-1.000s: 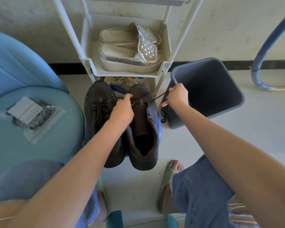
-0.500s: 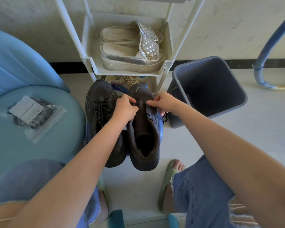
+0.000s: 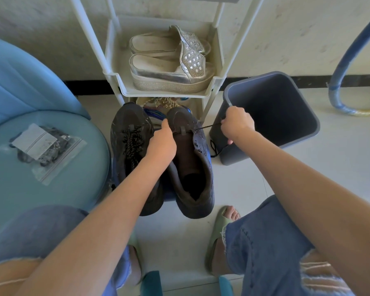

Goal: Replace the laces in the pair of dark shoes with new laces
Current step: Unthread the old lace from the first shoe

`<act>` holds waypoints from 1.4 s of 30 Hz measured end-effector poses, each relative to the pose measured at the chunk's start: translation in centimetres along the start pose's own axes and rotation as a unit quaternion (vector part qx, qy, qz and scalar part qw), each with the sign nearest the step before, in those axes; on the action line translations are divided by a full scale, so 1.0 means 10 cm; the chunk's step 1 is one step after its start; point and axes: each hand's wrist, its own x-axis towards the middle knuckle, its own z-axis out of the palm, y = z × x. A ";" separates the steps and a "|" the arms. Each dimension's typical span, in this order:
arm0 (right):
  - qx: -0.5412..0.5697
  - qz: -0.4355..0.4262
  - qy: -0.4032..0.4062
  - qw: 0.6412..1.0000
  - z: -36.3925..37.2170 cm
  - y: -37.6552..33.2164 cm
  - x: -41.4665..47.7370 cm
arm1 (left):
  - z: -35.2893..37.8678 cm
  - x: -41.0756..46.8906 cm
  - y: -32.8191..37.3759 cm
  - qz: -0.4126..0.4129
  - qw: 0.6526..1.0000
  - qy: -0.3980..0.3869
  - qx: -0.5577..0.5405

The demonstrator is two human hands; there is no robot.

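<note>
**Item: dark shoes, pair.** They stand side by side on the floor at centre frame, toes toward the shoe rack (image 3: 167, 94).
- The left-of-frame shoe (image 3: 128, 150) is fully laced.
- The right-of-frame shoe (image 3: 192, 167) is open down the throat, and only its old lace (image 3: 207, 126) crosses the lowest eyelets.

**Handling.**
- The uppers look soft and floppy, and the soles stiff. The shoes are probably light enough to skid when you pull, so brace the toe or the eyelet row.
- The lace is a thin, limp cord that likely drags in the eyelets. Take it close to the eyelet and draw along its line, not upward.

**Your left hand** (image 3: 161, 144). It sits on the open shoe's forefoot with fingers curled at the lowest eyelets. From above you cannot tell whether they pinch lace or upper.

**Your right hand** (image 3: 237, 124). It is at right of centre, in front of the grey bin (image 3: 271, 112). Its fingers are closed round the old lace, which runs taut from the shoe, and the slack tail hangs below the fist.

**Item: new laces.** They are in a clear zip bag (image 3: 41, 146) on the blue seat (image 3: 83, 167) at left of frame, well apart from the shoes. The bag looks slippery, so grip it by its seal edge.

**Stage, by judgement.** The first shoe is nearly stripped and the second is untouched.
</note>
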 end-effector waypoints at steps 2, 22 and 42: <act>-0.015 0.010 -0.012 1.000 0.02 -0.02 0.00 | -0.01 0.01 -0.02 0.009 1.000 0.003 -0.017; 0.035 -0.246 0.036 0.968 0.44 -0.60 -0.09 | -0.01 -0.02 -0.05 0.074 0.966 0.117 -0.218; 0.066 -0.274 -0.066 0.957 0.26 -0.46 0.00 | -0.04 -0.11 -0.04 0.102 0.982 0.142 -0.064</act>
